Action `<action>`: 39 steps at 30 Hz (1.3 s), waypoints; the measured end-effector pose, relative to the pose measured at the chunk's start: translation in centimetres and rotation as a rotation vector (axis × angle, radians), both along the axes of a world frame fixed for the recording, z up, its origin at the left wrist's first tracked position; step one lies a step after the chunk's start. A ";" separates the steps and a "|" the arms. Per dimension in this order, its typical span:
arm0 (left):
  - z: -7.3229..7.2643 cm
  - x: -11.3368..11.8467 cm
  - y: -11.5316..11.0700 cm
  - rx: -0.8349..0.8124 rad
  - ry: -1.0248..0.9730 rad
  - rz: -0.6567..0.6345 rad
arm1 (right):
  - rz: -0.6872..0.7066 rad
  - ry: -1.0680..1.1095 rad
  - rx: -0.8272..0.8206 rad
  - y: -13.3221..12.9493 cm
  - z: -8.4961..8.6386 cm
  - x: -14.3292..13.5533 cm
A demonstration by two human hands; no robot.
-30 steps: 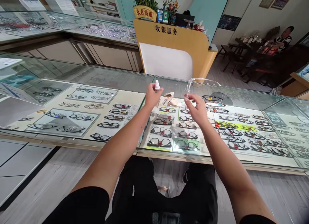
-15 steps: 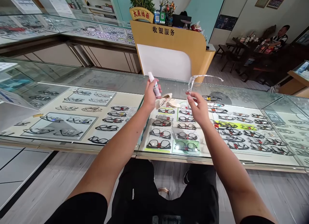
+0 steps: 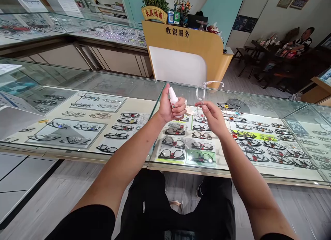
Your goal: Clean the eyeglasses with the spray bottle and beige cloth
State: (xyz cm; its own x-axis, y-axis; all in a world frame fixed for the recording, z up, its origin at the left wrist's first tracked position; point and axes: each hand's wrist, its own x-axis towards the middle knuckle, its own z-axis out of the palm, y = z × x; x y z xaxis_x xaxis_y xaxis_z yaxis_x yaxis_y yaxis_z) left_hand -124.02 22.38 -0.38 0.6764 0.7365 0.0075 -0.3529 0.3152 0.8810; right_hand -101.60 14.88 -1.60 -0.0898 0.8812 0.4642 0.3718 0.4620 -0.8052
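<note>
A small white spray bottle stands upright, slightly tilted, in my left hand. The fingers wrap round its body, and the thumb is raised beside its white top. To the right, my right hand pinches a pair of clear-framed eyeglasses held up on edge, one temple stretching to the right. The bottle and the eyeglasses are apart. Behind my left hand a pale cloth lies on the glass counter, mostly hidden. Both hands are above the counter.
Under the glass display counter lie several rows of eyeglasses. Across from me stands a wooden cashier desk with plants and QR signs. A person sits by a dark table at the far right. A white sign stands at the left.
My left hand has turned the spray bottle more upright and moved right, with its fingers now wrapped round it. The eyeglasses have turned, so their lenses face me more.
</note>
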 end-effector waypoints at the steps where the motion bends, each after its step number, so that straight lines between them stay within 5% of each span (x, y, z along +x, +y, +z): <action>1: -0.1 0.2 0.0 0.049 0.024 0.006 | 0.001 0.002 0.000 -0.1 0.1 0.0; 8: -1.5 1.5 -0.4 0.519 0.229 0.315 | 0.091 -0.024 -0.021 -0.9 0.5 -0.6; 15: -1.6 1.9 -0.6 0.614 0.291 0.371 | 0.223 0.067 -0.077 -1.2 0.8 -1.2; 23: -1.6 2.0 -1.1 0.551 0.310 0.330 | 0.218 0.157 -0.097 -1.0 0.7 -1.0; 32: -2.0 2.6 -2.0 0.642 0.493 0.075 | 0.143 0.317 -0.136 -0.2 0.3 -0.4; 39: -2.8 3.1 -2.2 0.636 0.479 0.112 | 0.132 0.268 -0.106 0.1 -0.1 -0.2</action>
